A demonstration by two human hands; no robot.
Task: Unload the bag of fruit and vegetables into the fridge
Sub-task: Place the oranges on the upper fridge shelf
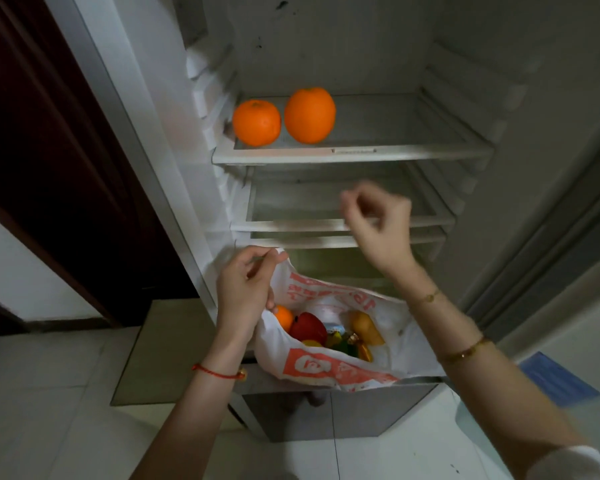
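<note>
Inside the open white fridge, two round oranges sit side by side at the left of the top glass shelf; the lower shelves show bare glass. The white plastic bag with red print rests at the fridge's bottom, holding a small orange, a red pepper and yellow items (partly hidden). The left hand pinches the bag's upper edge. The right hand, blurred, hangs loosely curled, holding nothing. Pale floor tiles surround the fridge; a dark door stands left.

I can read no clear text. The white bag carries red-orange print: a face-like logo on its near side and large upside-down characters along its far rim, too distorted to make out.
</note>
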